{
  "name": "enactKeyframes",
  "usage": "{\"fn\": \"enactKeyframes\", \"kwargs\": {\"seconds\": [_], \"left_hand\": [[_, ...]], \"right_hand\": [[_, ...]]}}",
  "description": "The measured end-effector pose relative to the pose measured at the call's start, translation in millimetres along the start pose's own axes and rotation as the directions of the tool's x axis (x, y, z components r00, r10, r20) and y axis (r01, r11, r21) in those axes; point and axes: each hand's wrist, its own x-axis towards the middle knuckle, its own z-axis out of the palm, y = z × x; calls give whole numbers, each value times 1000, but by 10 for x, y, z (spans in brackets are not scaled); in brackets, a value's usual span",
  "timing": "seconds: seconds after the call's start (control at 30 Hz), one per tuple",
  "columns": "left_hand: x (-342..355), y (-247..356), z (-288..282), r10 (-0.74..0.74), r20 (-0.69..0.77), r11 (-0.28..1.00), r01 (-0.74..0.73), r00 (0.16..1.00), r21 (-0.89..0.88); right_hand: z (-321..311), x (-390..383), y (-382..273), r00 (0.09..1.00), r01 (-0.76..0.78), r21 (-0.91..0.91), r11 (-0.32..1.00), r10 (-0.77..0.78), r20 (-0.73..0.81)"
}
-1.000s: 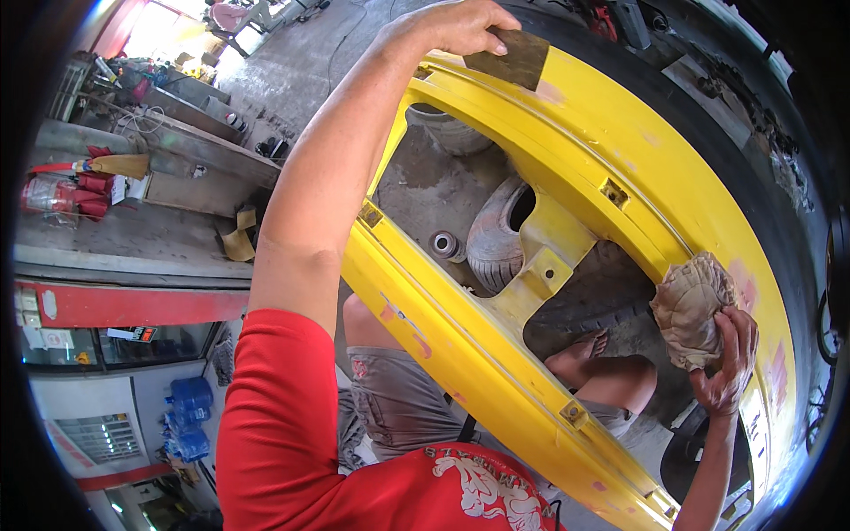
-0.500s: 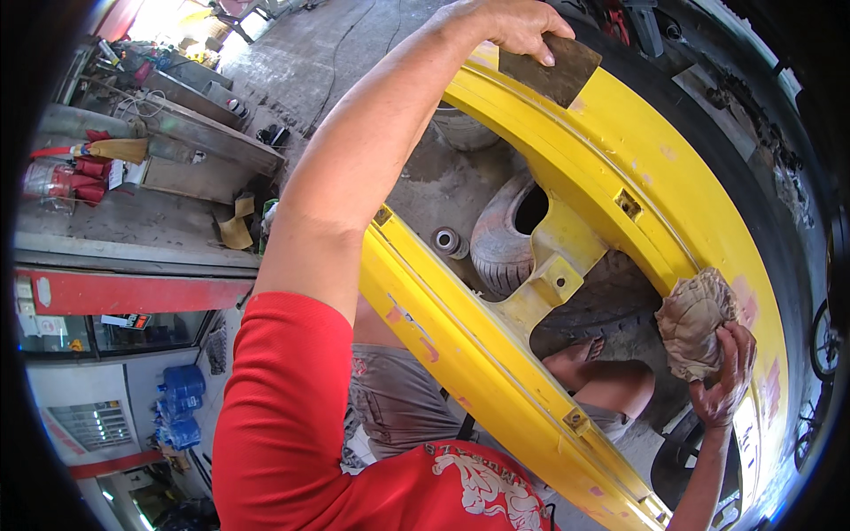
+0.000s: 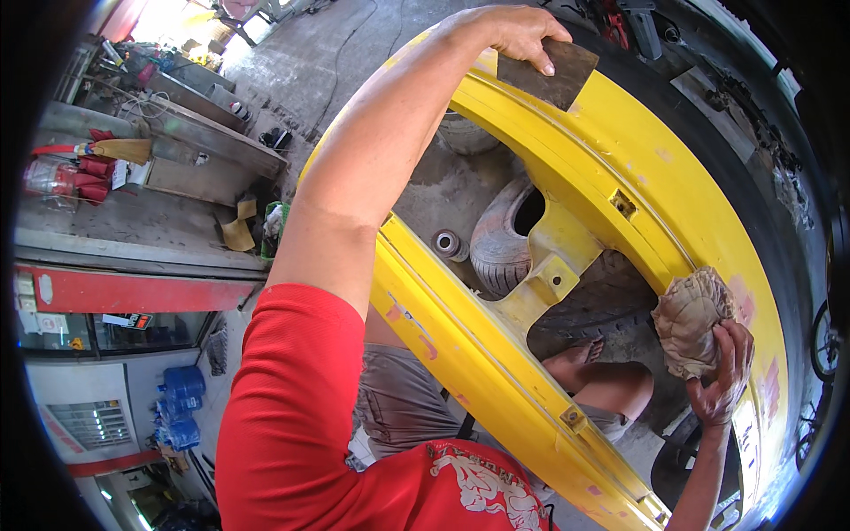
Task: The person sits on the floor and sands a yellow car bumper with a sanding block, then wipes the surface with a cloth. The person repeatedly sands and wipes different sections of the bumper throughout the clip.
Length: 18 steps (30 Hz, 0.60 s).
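A long curved yellow bumper with a cut-out middle lies across my lap side, with worn pinkish patches on its paint. At its far end my left hand grips a dark square sheet of sandpaper by its edge, thumb on top, the sheet lying against the yellow surface. My right hand rests at the bumper's right part, fingers curled around the edge of a crumpled brown rag. The rag lies partly over the inner rim.
A worn tyre and a small metal cylinder show through the bumper's opening, with a bucket beyond. A black tyre-like curve runs along the bumper's far side. Shelving with a small broom stands left, near blue water jugs.
My left elbow and upper arm have swung slightly right. The sandpaper has shifted a little along the yellow surface. My right hand and the rag have hardly moved.
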Motion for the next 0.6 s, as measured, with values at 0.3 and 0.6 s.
{"fn": "enactKeyframes", "kwargs": {"seconds": [0.3,0.6], "left_hand": [[-293,199,92,-45,26,988,48,999,-149],[-24,388,251,174,-245,981,-189,954,-41]], "right_hand": [[16,-21,40,1000,-3,23,1000,3,-10],[20,-12,8,999,-15,23,1000,16,-34]]}}
